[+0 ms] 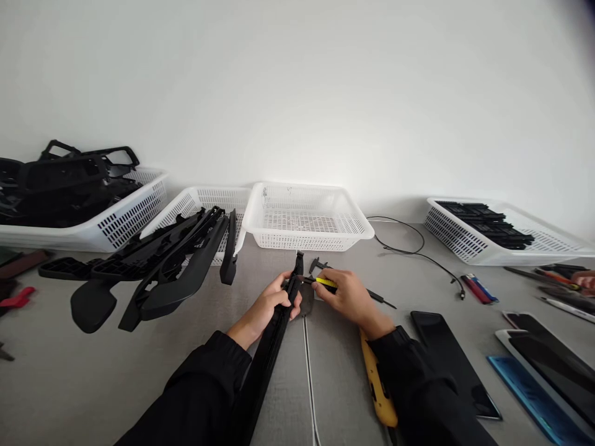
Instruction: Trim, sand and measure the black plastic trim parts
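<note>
In the head view, a long black part (pixel 274 328) is held in the left hand (pixel 274 300), over the near middle of the gray table (pixel 195 390). It is tilted, with its far end up by the hands. The left fingers are clamped around it close to that end. A yellow and black tool (pixel 326 283) is pinched in the right hand (pixel 348 296), with the thumb and fingers pressed on its handle. Its tip is pointed at the part, but whether the two are touching cannot be told.

For this to be done well, the part should be held very still. The tool should be pushed gently, in small bits, so that the plastic is not scratched. The left fingertips should be kept out of the tip's path, as they could be poked if it slips.

Just past the hands, a caliper (pixel 317 265) is seen lying close by, and it could be bumped. A thin dark tool (pixel 381 298) is seen beside the right hand. A bigger yellow tool (pixel 379 384) is partly hidden by the right sleeve (pixel 418 390), so it could be knocked by that arm. More black parts (pixel 186 266) are piled on the left, well apart from the tool.
</note>
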The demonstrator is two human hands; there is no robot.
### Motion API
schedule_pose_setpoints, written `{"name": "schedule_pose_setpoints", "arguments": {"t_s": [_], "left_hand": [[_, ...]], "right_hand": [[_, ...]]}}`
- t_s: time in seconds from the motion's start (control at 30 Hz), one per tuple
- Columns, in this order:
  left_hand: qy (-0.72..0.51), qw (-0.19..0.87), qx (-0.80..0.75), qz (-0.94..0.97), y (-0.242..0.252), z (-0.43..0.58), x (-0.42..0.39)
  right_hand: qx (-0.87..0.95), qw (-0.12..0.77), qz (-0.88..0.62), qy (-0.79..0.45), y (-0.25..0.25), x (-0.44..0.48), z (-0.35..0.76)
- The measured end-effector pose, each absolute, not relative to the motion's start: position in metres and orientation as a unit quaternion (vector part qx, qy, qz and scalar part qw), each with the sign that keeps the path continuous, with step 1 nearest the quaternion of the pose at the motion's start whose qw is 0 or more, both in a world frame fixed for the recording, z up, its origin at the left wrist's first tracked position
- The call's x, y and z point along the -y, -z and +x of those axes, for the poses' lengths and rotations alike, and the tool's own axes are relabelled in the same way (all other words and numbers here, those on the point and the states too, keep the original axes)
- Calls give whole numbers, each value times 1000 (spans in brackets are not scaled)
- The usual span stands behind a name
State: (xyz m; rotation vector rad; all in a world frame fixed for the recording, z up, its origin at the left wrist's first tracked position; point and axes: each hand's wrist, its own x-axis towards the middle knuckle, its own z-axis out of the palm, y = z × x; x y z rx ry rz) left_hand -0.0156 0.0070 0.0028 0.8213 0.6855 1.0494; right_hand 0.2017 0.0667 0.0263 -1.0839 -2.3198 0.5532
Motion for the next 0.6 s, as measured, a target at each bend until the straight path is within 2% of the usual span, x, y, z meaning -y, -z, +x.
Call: {"name": "schedule_pose_setpoints", "arguments": {"t_s": [0.17,0.33,0.5,0.6], "left_hand": [[-477,736,-309,367,-2,-16,-7],[-479,730,-307,378,1,-16,-7],[-486,733,-304,367,5,-15,-9],[-487,730,-307,369,7,-15,-10]], "right_hand": [[876,238,-354,-226,-28,-66,202],[858,256,-391,-211,-27,-66,202],[879,235,-345,-230,-30,-64,201],[868,245,-372,-220,-31,-63,200]]}}
